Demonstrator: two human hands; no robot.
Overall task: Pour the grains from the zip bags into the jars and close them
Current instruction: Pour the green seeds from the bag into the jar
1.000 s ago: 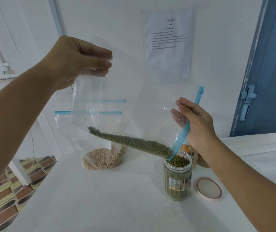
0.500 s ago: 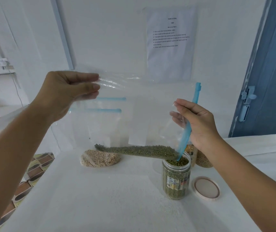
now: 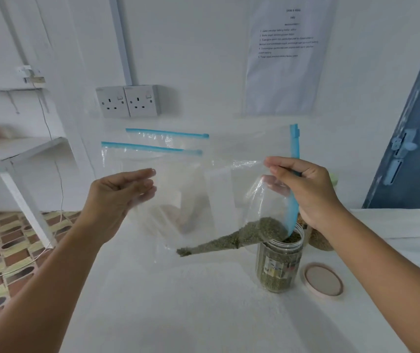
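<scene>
Mid-pour: right hand (image 3: pixel 313 192) pinches zip bag (image 3: pixel 219 200) mouth over jar (image 3: pixel 279 263), left hand (image 3: pixel 120 197) pinches its far corner; next, raise that corner to drain grains (image 3: pixel 244 238).

One head-worn, wide-angle view looks forward and slightly down from the person's own standpoint. Both forearms reach in from the near corners. The white table (image 3: pixel 204 314) fills the near middle, close below the camera; the wall (image 3: pixel 204 47) with its sockets (image 3: pixel 130 100) stands at the far side.
</scene>
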